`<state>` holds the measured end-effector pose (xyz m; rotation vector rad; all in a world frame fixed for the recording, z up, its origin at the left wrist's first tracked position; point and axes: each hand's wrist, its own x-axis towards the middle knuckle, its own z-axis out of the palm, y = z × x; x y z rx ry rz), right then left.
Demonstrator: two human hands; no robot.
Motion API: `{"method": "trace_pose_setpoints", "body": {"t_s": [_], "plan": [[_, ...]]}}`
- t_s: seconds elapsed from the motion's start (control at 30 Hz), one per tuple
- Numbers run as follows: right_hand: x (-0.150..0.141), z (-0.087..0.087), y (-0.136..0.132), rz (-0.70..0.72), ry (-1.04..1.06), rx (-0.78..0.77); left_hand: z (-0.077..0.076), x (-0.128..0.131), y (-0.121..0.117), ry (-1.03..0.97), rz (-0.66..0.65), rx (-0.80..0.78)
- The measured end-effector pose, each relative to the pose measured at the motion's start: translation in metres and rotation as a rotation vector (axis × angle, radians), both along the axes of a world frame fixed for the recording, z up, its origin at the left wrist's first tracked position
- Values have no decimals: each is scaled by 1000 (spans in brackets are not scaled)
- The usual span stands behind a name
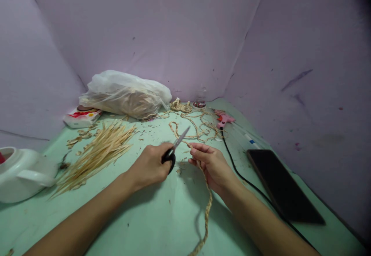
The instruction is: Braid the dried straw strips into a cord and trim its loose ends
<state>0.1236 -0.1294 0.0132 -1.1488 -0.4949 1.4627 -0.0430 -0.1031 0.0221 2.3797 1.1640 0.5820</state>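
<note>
Pale green worktop point(162, 221), lilac walls point(174, 36) around. Braided cord point(206, 223) runs through your right grip point(211, 165), pinched between thumb and fingers above mid-worktop. Left grip point(152, 163) closed round scissors point(177, 144), blades near the cord; best hold cord taut, blades clear of fingertips. Straw bundle point(98, 151) left, pink glue gun point(224, 120) beyond your right.

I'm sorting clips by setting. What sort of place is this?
Probably a craft corner: scissors in the left hand, cord in the right hand, and a glue gun nearby.
</note>
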Motion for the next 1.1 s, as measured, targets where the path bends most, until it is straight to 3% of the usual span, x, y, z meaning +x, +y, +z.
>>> {"method": "trace_pose_setpoints", "body": {"t_s": [0.07, 0.2, 0.5, 0.73, 1.1], "plan": [[1, 1, 0, 51, 58, -31, 2, -3, 3, 0, 50, 36], [1, 2, -1, 81, 97, -44, 6, -5, 2, 213, 63, 106], [-2, -14, 3, -114, -217, 89, 3, 1, -7, 441, 65, 197], [-1, -24, 2, -83, -461, 255, 5, 3, -9, 460, 58, 189], [0, -29, 3, -91, -505, 252, 8, 1, -6, 363, -5, 83]]}}
